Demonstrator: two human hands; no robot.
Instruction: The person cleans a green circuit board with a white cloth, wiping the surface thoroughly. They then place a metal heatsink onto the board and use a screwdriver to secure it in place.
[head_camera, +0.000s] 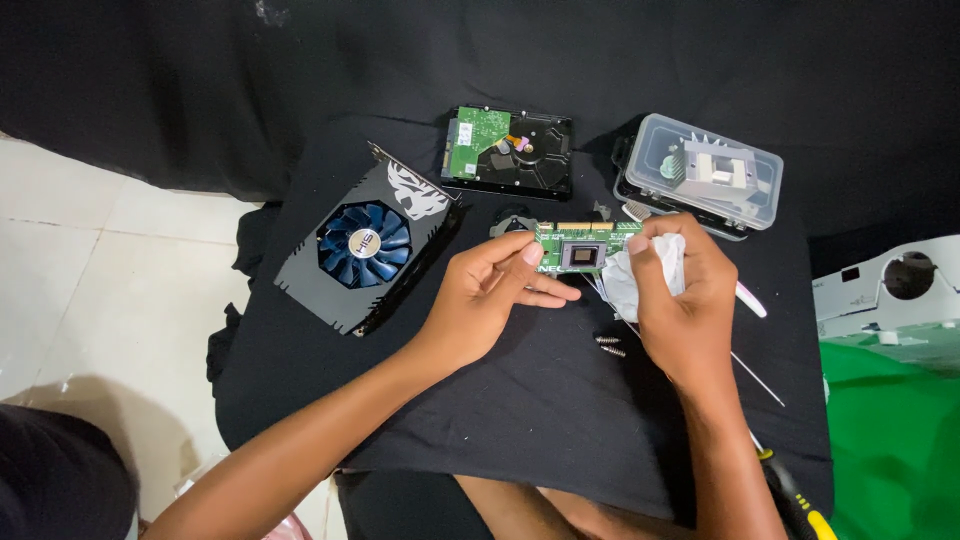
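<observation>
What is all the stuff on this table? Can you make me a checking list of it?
Surface: black cloth covers the table.
Job's things: small green circuit board with a dark square chip, pinched by the left hand; crumpled white wipe in the right hand, beside the board.
Clutter: graphics card with a blue fan; hard drive, circuit side up; clear plastic box holding a metal part; two small springs; a thin metal rod; a yellow-and-black tool handle at the bottom edge.
Hands: both bare, both gripping.
Cables: nothing seen.
Surroundings: pale tiled floor on the left; white casing on a green sheet on the right.
</observation>
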